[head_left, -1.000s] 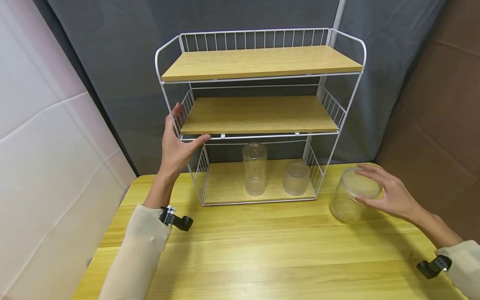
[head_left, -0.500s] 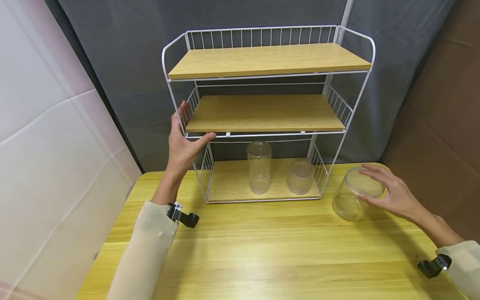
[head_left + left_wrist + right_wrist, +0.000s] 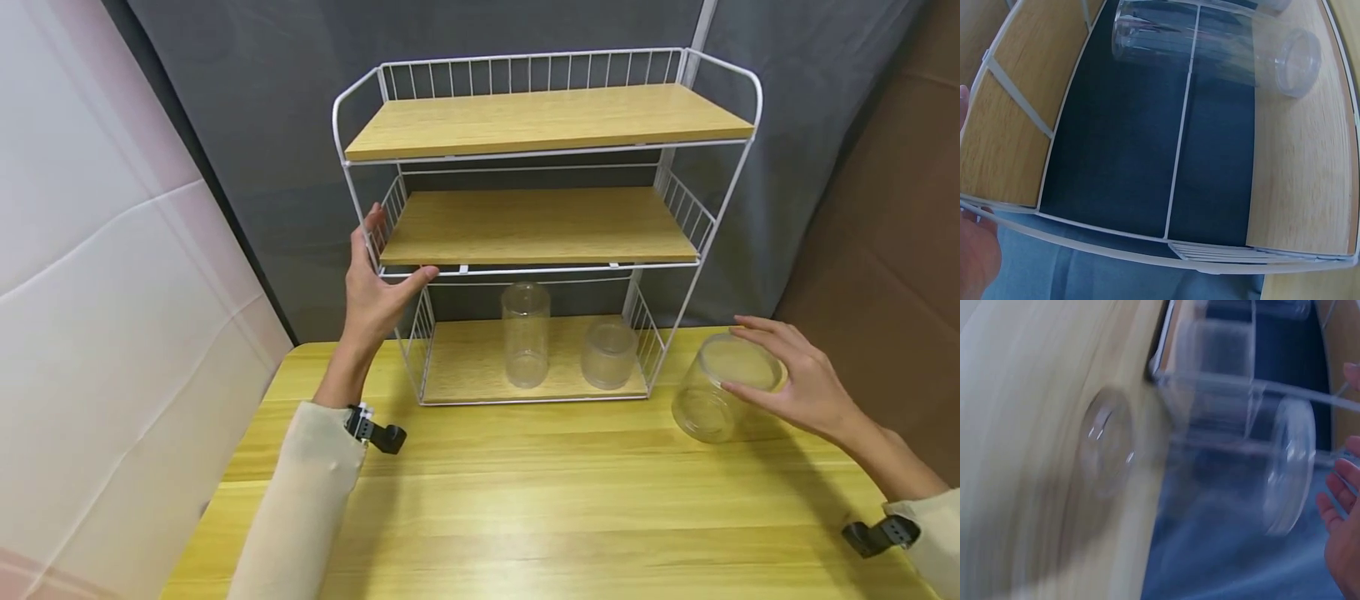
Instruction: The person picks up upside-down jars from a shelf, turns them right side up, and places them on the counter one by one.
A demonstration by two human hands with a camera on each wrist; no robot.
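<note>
My left hand [image 3: 371,304] grips the white wire shelf rack [image 3: 540,267] at the left end of its middle tier. The thumb lies along the front rail and the other fingers reach round the side. At the right of the table, a large clear jar [image 3: 701,408] stands beside the rack. My right hand [image 3: 798,379] is held at the jar's top with thumb and fingers spread; in the right wrist view the fingers [image 3: 1341,494] show apart from the jar's end. On the bottom tier stand a tall clear jar [image 3: 527,337] and a short clear jar [image 3: 609,357].
The rack's top board [image 3: 551,121] and middle board [image 3: 536,225] are wooden. Behind it hangs a grey curtain [image 3: 300,125]. A white sheet [image 3: 127,317] borders the wooden table [image 3: 555,500] on the left, a brown panel [image 3: 885,225] on the right.
The whole scene has shifted slightly right in the head view. My right hand has drawn a little away from the large jar's top. My left hand keeps its grip on the rack.
</note>
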